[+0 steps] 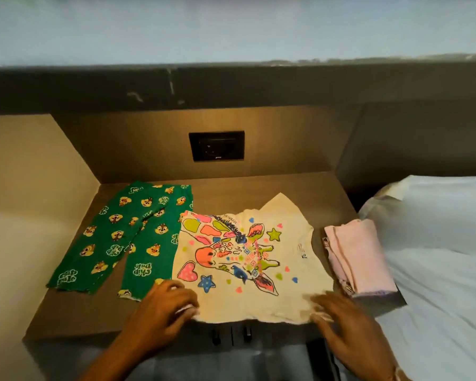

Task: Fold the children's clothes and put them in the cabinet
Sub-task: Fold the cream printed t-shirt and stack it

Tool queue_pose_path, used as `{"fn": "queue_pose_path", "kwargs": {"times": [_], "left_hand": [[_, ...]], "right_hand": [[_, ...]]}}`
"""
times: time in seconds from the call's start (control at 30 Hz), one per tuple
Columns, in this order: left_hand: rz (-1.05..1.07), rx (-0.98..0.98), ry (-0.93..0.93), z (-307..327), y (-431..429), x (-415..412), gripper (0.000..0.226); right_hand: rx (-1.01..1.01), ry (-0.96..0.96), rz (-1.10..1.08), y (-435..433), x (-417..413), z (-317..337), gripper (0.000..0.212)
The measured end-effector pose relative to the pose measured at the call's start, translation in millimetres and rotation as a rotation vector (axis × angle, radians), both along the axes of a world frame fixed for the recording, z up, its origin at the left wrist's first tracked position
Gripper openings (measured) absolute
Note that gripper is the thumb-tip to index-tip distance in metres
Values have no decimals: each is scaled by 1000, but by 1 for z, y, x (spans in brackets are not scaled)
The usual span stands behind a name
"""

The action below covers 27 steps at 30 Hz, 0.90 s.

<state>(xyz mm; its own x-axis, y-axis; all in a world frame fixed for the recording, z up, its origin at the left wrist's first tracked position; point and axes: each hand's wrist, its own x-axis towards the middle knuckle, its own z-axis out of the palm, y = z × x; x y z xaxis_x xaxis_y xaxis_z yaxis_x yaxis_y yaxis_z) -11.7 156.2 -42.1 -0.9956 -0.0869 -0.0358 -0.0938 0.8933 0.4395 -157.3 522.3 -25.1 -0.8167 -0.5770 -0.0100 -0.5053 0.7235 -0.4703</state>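
Observation:
A cream children's T-shirt (258,298) with a bright giraffe print lies flat in the middle of the brown wooden table (231,185), its hem toward me. My left hand (165,306) pinches the hem's near left corner. My right hand (344,323) rests with spread fingers on the near right corner; it is blurred. Green chipmunk-print trousers (121,237) lie spread out to the left, partly under the shirt's edge. A folded pink garment (360,257) sits at the table's right end.
A black wall socket (217,146) sits in the brown back panel. A beige side wall (25,188) bounds the table on the left. A bed with white bedding (437,257) lies right of the table. Dark drawer pulls (231,335) show below the front edge.

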Motion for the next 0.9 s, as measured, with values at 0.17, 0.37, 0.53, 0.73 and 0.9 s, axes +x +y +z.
{"fn": "queue_pose_path", "kwargs": {"times": [0.17, 0.37, 0.53, 0.73, 0.9], "left_hand": [[133, -86, 10, -11, 17, -62, 68], [212, -285, -81, -38, 5, -110, 71], [174, -270, -85, -41, -10, -127, 72], [101, -178, 113, -16, -5, -89, 66], [-79, -254, 121, -25, -12, -2, 65]], "right_hand": [[-33, 19, 53, -62, -35, -8, 58], [260, 105, 159, -113, -112, -50, 72], [285, 145, 185, -110, -138, -59, 75], [19, 152, 127, -85, -89, -36, 58], [20, 219, 252, -4, -21, -51, 52]]}}
